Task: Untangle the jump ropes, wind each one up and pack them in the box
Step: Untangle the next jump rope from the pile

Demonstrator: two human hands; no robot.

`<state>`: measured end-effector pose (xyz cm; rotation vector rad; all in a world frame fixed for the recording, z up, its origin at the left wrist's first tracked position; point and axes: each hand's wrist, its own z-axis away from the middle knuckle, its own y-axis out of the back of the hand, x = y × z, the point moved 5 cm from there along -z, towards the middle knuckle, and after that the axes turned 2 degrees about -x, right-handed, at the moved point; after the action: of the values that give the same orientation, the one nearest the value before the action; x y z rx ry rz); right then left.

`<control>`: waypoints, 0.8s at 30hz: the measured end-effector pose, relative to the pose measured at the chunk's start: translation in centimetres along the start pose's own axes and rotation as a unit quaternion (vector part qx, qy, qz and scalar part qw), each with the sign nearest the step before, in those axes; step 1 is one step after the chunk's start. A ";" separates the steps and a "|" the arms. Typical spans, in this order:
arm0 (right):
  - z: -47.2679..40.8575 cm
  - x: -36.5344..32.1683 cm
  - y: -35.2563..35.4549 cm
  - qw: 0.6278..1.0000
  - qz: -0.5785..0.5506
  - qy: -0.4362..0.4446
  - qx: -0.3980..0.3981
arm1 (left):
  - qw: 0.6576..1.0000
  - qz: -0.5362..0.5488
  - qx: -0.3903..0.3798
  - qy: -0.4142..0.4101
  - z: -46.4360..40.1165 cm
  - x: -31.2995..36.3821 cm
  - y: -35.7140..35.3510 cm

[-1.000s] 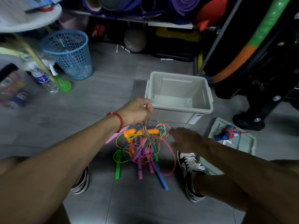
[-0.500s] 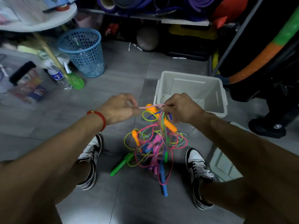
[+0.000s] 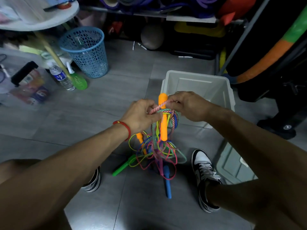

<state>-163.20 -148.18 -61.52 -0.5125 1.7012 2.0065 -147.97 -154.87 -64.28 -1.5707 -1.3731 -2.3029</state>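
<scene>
I had both hands up over the floor, a short run of the red-and-white braided rope (image 3: 160, 106) stretched between them. My left hand (image 3: 141, 115) pinched one end of that run and my right hand (image 3: 186, 105) pinched the other, fingers curled on the cord. The rope crossed an orange handle (image 3: 162, 117) that hung upright just below my fingers, and the rest of the tangle (image 3: 157, 150) of coloured ropes dangled from there down to the floor between my shoes, with a green handle (image 3: 123, 167) and a blue handle (image 3: 167, 181) lying at the bottom. The box (image 3: 197, 83) stood open just behind my hands, nothing wound in it that I could see. As I judged it, the way to do this step well was to follow this one rope slowly, feeding the orange handle back through its loop instead of pulling, since tugging would only tighten the knots below.
</scene>
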 end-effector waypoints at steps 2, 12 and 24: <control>0.1 0.9 -0.4 0.999 0.027 -0.028 -0.031 | 1.000 -0.013 -0.015 -0.020 -0.1 0.5 0.0; -0.2 2.8 -2.8 0.952 -0.291 -0.092 0.023 | 0.993 -0.096 -0.063 -0.010 -1.3 -0.1 2.5; 0.1 2.1 -1.9 0.993 -0.088 -0.040 -0.063 | 0.990 -0.073 -0.110 0.044 -0.7 -1.0 3.9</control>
<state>-163.87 -147.67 -64.17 -0.5957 1.4373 1.9870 -146.20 -158.12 -62.64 -1.4439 -1.2913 -2.6575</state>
